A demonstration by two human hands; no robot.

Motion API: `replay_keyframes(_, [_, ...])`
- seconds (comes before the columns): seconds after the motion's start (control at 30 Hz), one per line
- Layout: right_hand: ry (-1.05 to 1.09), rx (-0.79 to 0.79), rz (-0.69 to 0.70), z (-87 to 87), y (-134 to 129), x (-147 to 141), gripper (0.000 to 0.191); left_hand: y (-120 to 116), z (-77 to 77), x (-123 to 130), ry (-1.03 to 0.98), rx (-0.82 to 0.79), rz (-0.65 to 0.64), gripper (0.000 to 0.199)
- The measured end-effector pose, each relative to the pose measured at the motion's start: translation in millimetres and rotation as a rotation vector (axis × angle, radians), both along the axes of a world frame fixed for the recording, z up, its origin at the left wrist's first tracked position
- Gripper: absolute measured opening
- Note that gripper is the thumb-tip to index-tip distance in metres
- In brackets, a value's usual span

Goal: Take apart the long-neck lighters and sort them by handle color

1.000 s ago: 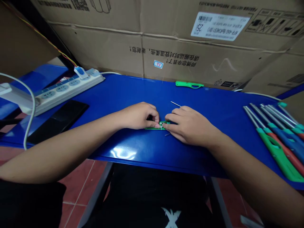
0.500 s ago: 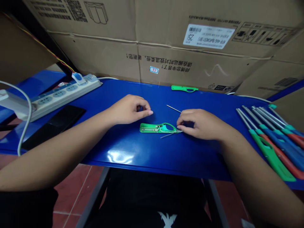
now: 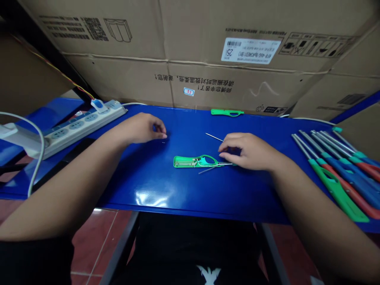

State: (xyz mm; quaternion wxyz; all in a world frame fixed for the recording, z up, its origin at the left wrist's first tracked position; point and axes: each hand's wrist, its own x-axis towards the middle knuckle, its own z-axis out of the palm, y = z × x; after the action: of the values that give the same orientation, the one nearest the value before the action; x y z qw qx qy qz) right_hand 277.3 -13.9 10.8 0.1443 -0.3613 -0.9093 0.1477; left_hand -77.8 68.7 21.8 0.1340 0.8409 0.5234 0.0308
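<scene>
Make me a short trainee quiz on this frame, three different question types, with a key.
1. Which of the person's hands is nearer the white power strip?
2. True or false: the opened green casing lies on the blue tabletop with inner parts exposed.
3. Fill in: the green shell at the back lies in front of the ____.

Key:
1. The left hand.
2. True.
3. Cardboard box.
</scene>
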Motion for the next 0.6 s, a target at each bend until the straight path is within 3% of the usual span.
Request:
replay_keyframes(0.17, [0.040,-0.012,0.190,-7.9,-12.5,-28.4,0.017,-31.1,3.1,29.1,-0.166,0.068,-0.281,0.029])
replay_keyframes(0.27, [0.028,0.014,0.207,-13.4,-15.3,-38.7,0.013,-53.0,0.5,50.3,-0.240,-0.055,-0.464,0.026])
replay_keyframes(0.4, [0.050,0.020,0.179,-19.2,-15.4,-43.4,0.009,-64.7,-10.2,63.6,-0.185,-0.074,-0.462,0.022])
replay_keyframes(0.6, [0.058,0.029,0.004,-20.9,-19.4,-49.9,0.010,-63.5,-15.3,62.9,-0.185,-0.074,-0.457,0.020])
